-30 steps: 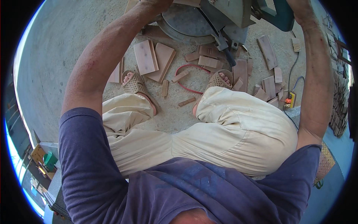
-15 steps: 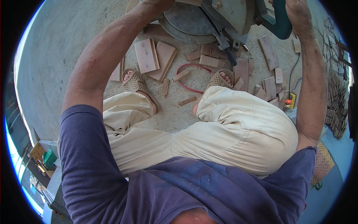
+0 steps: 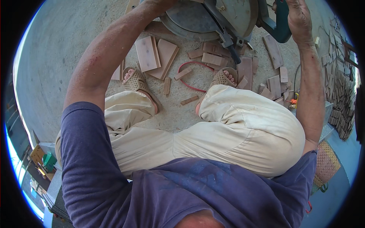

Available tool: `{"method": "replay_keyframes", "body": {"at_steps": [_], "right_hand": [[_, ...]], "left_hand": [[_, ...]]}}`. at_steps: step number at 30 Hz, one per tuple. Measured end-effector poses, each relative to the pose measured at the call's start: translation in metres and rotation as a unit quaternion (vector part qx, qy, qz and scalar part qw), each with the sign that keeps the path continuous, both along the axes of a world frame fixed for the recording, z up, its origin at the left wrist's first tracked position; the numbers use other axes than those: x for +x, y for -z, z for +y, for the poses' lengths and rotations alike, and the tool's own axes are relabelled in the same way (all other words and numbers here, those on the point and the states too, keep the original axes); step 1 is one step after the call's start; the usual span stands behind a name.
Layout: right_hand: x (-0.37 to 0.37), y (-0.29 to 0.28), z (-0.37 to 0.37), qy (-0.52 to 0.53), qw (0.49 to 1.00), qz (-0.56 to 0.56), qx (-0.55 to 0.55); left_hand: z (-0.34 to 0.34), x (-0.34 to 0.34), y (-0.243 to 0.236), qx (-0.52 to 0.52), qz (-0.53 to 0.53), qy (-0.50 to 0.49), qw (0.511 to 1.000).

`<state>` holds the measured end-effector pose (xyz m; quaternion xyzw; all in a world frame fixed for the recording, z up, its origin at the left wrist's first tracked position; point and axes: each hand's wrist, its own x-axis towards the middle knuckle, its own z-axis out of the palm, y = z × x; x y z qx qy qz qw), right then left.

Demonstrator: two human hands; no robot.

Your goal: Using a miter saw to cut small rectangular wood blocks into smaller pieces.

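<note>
A miter saw (image 3: 192, 21) stands on the floor in front of me, its upper part cut off by the top edge. My right hand (image 3: 299, 21) grips the dark green saw handle (image 3: 281, 26) at the saw's right side. At the saw's left, my left hand (image 3: 161, 3) shows only its back and wrist; its fingers lie beyond the frame. A pale bit of wood (image 3: 197, 1) shows at the top edge near that hand, and I cannot tell whether the hand holds it. A dark lever (image 3: 232, 52) juts from the saw's front toward me.
Wooden offcuts (image 3: 148, 54) lie around my sandalled feet (image 3: 134, 80). A red cord or band (image 3: 183, 81) curls between them. More wood pieces (image 3: 274, 86) lie at right, beside a yellow-orange item (image 3: 293, 102). Stacked wood strips (image 3: 344, 102) and a woven basket (image 3: 327, 161) stand far right.
My right hand and the saw handle are slightly lower and farther left. The whole view has shifted a little. My left arm keeps nearly the same pose.
</note>
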<state>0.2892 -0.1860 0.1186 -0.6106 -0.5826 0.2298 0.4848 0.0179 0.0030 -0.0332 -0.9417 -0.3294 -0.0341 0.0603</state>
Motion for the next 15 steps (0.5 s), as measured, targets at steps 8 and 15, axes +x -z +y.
{"method": "replay_keyframes", "body": {"at_steps": [8,15], "right_hand": [[-0.002,-0.006,-0.005,0.013,1.0,0.009,-0.021],[-0.007,-0.008,-0.006,0.005,1.0,-0.005,-0.014]], "left_hand": [[-0.003,0.005,-0.013,-0.125,-0.06,-0.033,0.99],[0.004,0.001,-0.022,-0.129,-0.073,-0.006,0.989]]}}
